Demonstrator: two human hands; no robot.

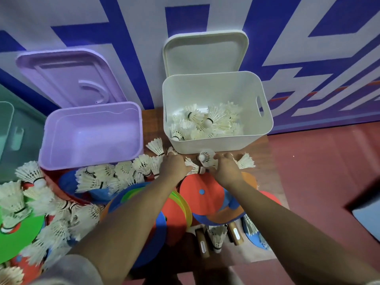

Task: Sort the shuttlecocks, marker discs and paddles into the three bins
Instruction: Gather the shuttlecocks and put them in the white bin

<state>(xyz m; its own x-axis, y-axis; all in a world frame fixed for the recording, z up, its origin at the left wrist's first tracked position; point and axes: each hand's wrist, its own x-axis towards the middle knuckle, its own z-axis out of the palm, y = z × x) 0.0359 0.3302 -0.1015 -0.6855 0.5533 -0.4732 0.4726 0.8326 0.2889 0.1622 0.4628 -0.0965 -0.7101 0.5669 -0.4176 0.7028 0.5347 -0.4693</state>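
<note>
As right hand (226, 170) holds shuttlecock (206, 157), skirt upward

Patterned wall (61, 17) (blue, white), red floor (318, 171)

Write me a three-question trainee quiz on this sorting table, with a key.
1. True or false: the purple bin already holds marker discs.
2. Which bin holds shuttlecocks? A the purple bin, B the white bin, C neither.
3. Where are the left hand and the right hand working?
Key: 1 false, it holds nothing. 2 B. 3 On loose shuttlecocks on the table, just in front of the white bin.
</note>
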